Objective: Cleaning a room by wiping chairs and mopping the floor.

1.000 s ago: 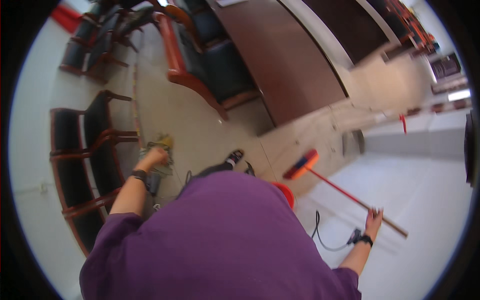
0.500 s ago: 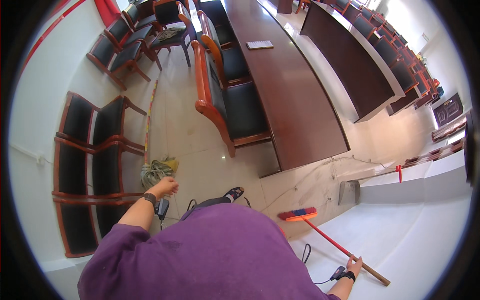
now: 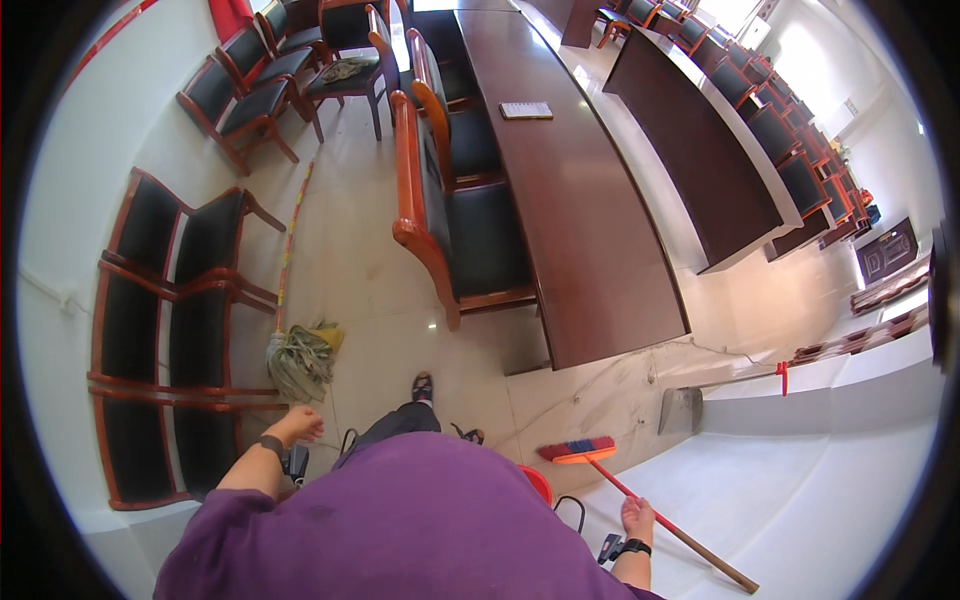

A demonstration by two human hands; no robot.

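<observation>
My left hand (image 3: 298,426) hangs loosely curled beside the stacked chairs, with nothing visible in it. Just beyond it a string mop (image 3: 302,362) lies on the floor, its head grey-green with a yellow cloth beside it and its patterned handle pointing away. My right hand (image 3: 637,516), fingers bent in, is low at the right, overlapping the handle of a broom in the picture. That broom (image 3: 578,450) has red and blue bristles and a red handle ending in brown; it slants across a white ledge. Whether my fingers touch the handle is hard to tell.
Black-seated wooden chairs (image 3: 205,330) line the left wall. A long brown table (image 3: 590,230) with a white notepad (image 3: 526,110) runs ahead. A metal dustpan (image 3: 682,411) stands by the white ledge (image 3: 800,460). Part of a red bucket (image 3: 537,484) shows beside my body.
My right hand has moved left along the broom handle toward its head, while the broom stays put. My view has shifted slightly, and a stepping foot now shows ahead of me.
</observation>
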